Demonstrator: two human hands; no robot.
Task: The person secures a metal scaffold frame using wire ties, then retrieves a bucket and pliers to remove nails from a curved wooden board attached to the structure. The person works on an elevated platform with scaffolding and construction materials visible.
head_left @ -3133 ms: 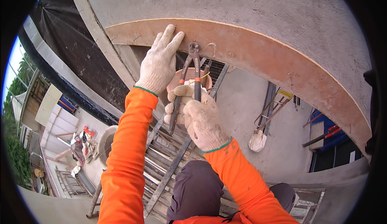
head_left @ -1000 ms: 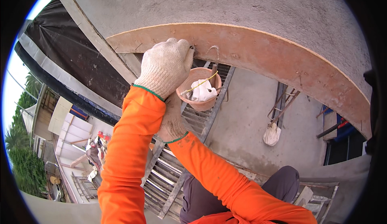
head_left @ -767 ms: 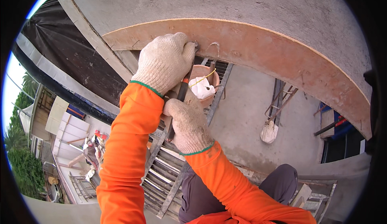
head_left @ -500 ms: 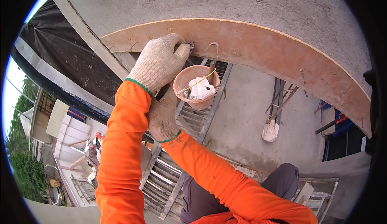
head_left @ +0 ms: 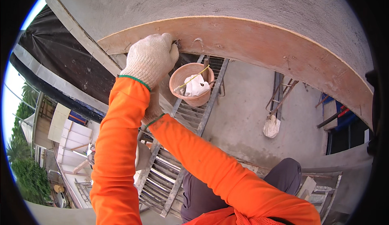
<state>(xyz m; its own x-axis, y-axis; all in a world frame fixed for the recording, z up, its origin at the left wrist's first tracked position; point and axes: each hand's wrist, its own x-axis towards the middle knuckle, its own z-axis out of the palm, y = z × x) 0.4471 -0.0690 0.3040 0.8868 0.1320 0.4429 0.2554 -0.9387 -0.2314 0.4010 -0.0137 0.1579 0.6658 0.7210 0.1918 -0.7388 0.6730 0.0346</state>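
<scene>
My left hand (head_left: 150, 59), in a cream knit glove with a green cuff, is closed up against a curved plywood strip (head_left: 243, 36) fixed along the edge of grey concrete. A small dark bit shows by its fingertips at the board; what the fingers hold is hidden. Below it, my right hand (head_left: 153, 109), gloved too, reaches behind the left wrist, so its fingers are out of sight. To the right of both hands, a pinkish plastic bucket (head_left: 176, 80) holds a white bag-like item (head_left: 197, 86), a rod and a yellow cord.
The bucket stands on a slatted metal scaffold plank (head_left: 207, 115). Bent nails (head_left: 197, 42) stick out of the board. Dark plastic sheeting (head_left: 65, 51) hangs at left. A leaning metal frame (head_left: 282, 97) with a white-wrapped foot stands on the concrete floor below.
The view has shifted a little, so board and bucket appear further left. My left fist has turned slightly at the same spot on the board. My right hand has slid further behind my left wrist.
</scene>
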